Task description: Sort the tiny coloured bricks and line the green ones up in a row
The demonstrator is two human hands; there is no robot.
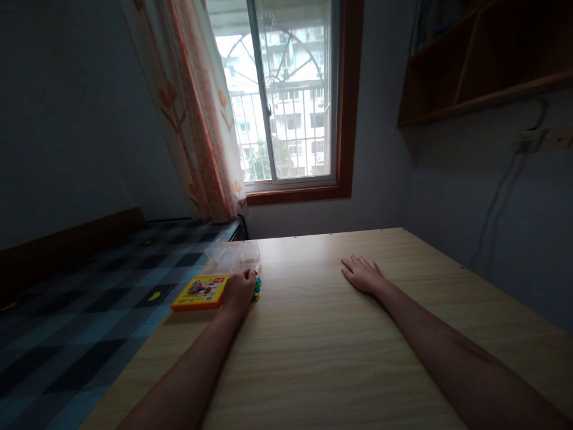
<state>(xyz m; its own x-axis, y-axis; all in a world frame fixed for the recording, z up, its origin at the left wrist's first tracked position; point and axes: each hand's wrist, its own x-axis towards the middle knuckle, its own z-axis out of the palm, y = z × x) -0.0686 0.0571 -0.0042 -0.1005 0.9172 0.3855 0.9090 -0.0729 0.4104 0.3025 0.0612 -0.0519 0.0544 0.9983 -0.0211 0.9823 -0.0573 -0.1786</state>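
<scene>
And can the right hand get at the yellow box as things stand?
Probably not straight across: the left hand and a green-and-yellow cluster lie between the right hand and the yellow box. Going over them might work.

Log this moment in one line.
left hand: by green pieces, grip unclear | yellow box: beside left hand | right hand: open on table

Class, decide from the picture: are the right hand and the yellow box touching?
Apart. The head view shows the left hand and a wide stretch of tabletop between the right hand and the yellow box.
</scene>
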